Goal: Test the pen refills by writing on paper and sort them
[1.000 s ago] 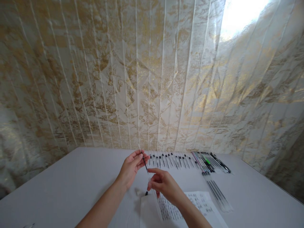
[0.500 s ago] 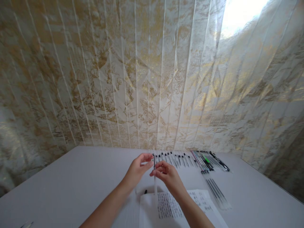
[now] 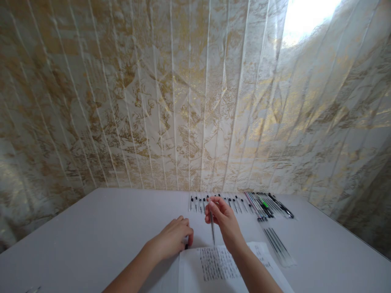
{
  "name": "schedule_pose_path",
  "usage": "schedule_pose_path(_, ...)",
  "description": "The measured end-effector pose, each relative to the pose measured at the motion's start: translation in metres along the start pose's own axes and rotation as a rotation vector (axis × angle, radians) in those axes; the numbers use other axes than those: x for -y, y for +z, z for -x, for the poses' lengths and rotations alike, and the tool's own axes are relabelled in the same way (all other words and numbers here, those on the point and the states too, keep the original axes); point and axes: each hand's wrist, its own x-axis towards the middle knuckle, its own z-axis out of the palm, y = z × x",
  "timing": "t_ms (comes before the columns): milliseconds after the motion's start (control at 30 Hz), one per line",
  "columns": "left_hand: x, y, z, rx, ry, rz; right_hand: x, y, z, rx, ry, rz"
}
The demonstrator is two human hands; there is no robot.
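My right hand (image 3: 222,217) is closed in a pinch round the upper part of a slim pen (image 3: 213,232) with a clear barrel. The pen points down, its lower end above the top of a handwritten sheet (image 3: 191,268). To the left, my left hand (image 3: 171,238) is down at the table beside the sheet's top left corner. Its curled fingers close on a small black pen cap (image 3: 186,246), which they partly cover.
A row of clear pens with black caps (image 3: 235,204) lies along the back of the white table (image 3: 122,219). Coloured and black pens (image 3: 269,207) lie right of it. Several refills (image 3: 277,246) are nearer. A patterned curtain (image 3: 183,101) hangs behind.
My hands, together at the pen before, have parted. The left came down to the cap by the paper; the right shifted slightly up and right with the pen, which now tilts.
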Motion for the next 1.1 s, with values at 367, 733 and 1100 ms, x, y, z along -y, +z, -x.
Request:
schedule_pose_path(367, 0.009, 0.007, -0.01, -0.216, -0.039, 0.379, -0.012, 0.001, -0.006, 0.091, -0.048, 0.086)
schedule_pose_path(733, -0.002, -0.014, -0.011, -0.555, -0.106, 1.079, -0.018, 0.011, 0.008, 0.164, -0.1, 0.329)
schedule_pose_path(1100, -0.018, -0.005, -0.013, -0.606, -0.129, 1.102, -0.011, 0.01, 0.011, 0.075, -0.219, 0.544)
